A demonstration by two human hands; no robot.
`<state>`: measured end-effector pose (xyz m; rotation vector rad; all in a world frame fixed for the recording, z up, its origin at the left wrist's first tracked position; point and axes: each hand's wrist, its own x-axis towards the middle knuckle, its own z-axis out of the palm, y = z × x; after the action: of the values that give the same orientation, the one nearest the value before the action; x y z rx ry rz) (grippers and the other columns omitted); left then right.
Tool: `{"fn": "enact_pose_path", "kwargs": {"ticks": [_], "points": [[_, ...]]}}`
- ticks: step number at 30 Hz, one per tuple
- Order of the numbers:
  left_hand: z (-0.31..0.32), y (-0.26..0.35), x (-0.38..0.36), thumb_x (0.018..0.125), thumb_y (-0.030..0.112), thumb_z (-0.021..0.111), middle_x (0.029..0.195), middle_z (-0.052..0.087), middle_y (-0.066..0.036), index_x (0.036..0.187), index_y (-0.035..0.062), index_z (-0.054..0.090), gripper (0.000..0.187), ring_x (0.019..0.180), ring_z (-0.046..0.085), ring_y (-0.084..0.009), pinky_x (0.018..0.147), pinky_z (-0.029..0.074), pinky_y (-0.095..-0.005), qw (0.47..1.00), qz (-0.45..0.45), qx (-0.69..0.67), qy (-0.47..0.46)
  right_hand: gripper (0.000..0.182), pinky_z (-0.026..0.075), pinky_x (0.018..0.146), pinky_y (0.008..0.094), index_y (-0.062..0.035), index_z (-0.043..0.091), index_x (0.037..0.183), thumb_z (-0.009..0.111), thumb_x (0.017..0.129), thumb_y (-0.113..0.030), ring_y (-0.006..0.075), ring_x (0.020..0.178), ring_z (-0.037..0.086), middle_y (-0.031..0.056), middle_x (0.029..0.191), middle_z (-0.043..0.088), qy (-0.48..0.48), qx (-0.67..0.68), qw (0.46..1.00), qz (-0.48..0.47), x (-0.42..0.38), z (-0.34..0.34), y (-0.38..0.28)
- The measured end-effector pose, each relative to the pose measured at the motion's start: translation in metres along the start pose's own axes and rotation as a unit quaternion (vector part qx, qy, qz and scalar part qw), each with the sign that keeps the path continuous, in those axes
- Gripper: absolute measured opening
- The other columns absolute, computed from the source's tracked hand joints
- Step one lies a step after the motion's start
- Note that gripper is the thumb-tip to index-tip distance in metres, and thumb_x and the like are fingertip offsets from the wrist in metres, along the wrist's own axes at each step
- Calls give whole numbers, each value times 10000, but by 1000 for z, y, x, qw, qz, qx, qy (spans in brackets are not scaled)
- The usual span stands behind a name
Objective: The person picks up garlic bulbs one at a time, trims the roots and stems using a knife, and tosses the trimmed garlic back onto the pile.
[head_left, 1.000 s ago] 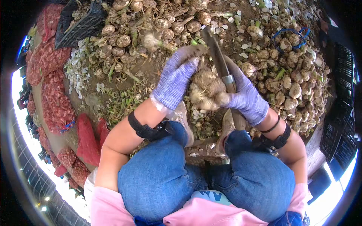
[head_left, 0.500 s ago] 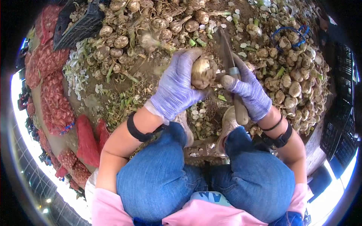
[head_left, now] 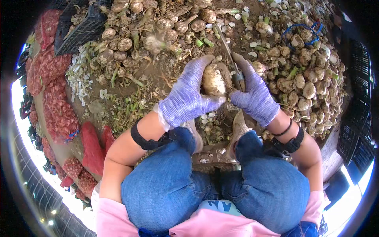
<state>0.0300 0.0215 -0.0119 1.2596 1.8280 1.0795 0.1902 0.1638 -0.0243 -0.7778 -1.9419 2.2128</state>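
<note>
Head view: a seated person trims a garlic bulb over ground heaped with garlic.

Garlic piles (head_left: 300, 85) spread across the dirt ahead and to the right, many bulbs with stalks on, so by the look of it plenty remains to trim; red mesh sacks (head_left: 55, 102) on the left are already filled, and a black crate (head_left: 81, 25) lies at the upper left. Cut green stalks and husk scraps (head_left: 126, 106) litter the ground before the knees, a sign of work done. The gloved left hand (head_left: 185, 98) is curled round one garlic bulb (head_left: 213, 80) above the knees. The gloved right hand (head_left: 254, 96) is closed on a knife (head_left: 231, 59), blade just beside the bulb.
</note>
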Motion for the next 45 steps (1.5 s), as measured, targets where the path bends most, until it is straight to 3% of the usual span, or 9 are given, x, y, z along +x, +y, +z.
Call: {"fn": "enact_pose_path", "kwargs": {"ticks": [5, 16, 20, 24, 26, 35, 39, 42, 45], "points": [[-1, 0, 1, 603, 138, 863, 1254, 524, -174, 1333, 44, 405, 867, 1153, 550, -335, 993, 452, -402, 995, 70, 53, 38, 903, 369, 1057, 329, 22, 242, 1476, 766, 787, -237, 220, 1261, 443, 159, 1380, 454, -6, 191, 975, 116, -4, 0, -31], [8, 12, -3, 579, 67, 783, 1228, 496, -160, 1343, 84, 474, 824, 1068, 557, -384, 881, 530, -431, 945, 179, 275, 0, 869, 388, 1021, 299, -5, 308, 1459, 754, 725, -140, 165, 1206, 453, 114, 1327, 493, -19, 29, 999, 23, -1, -2, -16], [8, 12, -2, 597, 96, 797, 1248, 475, -187, 1318, 61, 459, 797, 1100, 540, -378, 925, 505, -417, 989, 109, 98, 29, 844, 391, 1014, 302, -13, 320, 1454, 734, 725, -111, 168, 1190, 459, 108, 1312, 499, -4, 75, 992, 98, -2, -6, -12], [1, 3, -2, 551, 106, 845, 1289, 507, -187, 1317, 60, 447, 864, 1148, 536, -402, 1016, 441, -439, 992, 58, 112, 29, 893, 390, 1019, 304, -12, 313, 1457, 793, 725, -189, 178, 1218, 446, 118, 1339, 488, -11, 48, 997, 52, -3, -6, -21], [2, 6, 0, 571, 117, 817, 1264, 507, -203, 1348, 56, 413, 877, 1166, 505, -412, 1021, 425, -449, 991, 78, 112, -1, 965, 396, 1018, 307, -4, 304, 1459, 834, 713, -309, 180, 1226, 451, 138, 1349, 493, -20, 40, 998, 42, -5, -1, -20], [6, 10, -6, 557, 140, 776, 1246, 511, -202, 1342, 33, 418, 869, 1136, 528, -407, 979, 455, -445, 971, 145, 183, -43, 906, 365, 1051, 326, -1, 265, 1477, 771, 739, -150, 178, 1217, 450, 93, 1332, 478, -50, 14, 997, 49, -9, -1, -23], [10, 16, -9, 570, 135, 791, 1212, 521, -198, 1309, 42, 430, 828, 1138, 533, -390, 981, 455, -432, 987, 103, 91, -85, 718, 473, 826, 248, -2, 342, 1438, 665, 804, -93, 102, 921, 547, 41, 1055, 561, 85, 275, 946, 147, 1, -5, -2], [14, 19, -9, 601, 177, 853, 1211, 537, -159, 1322, 61, 429, 844, 1162, 544, -316, 990, 459, -399, 994, 62, 2, -95, 749, 462, 829, 255, -16, 305, 1461, 668, 816, -134, 120, 930, 538, 37, 1059, 554, 70, 222, 962, 144, -2, -9, -10], [12, 0, -13, 654, 144, 858, 1228, 520, -121, 1375, 73, 348, 886, 1136, 548, -254, 984, 475, -363, 908, -136, -394, -42, 785, 452, 810, 256, -37, 263, 1486, 661, 831, -208, 123, 894, 524, 43, 1049, 559, 87, 142, 977, 134, -1, -9, -12]]}}
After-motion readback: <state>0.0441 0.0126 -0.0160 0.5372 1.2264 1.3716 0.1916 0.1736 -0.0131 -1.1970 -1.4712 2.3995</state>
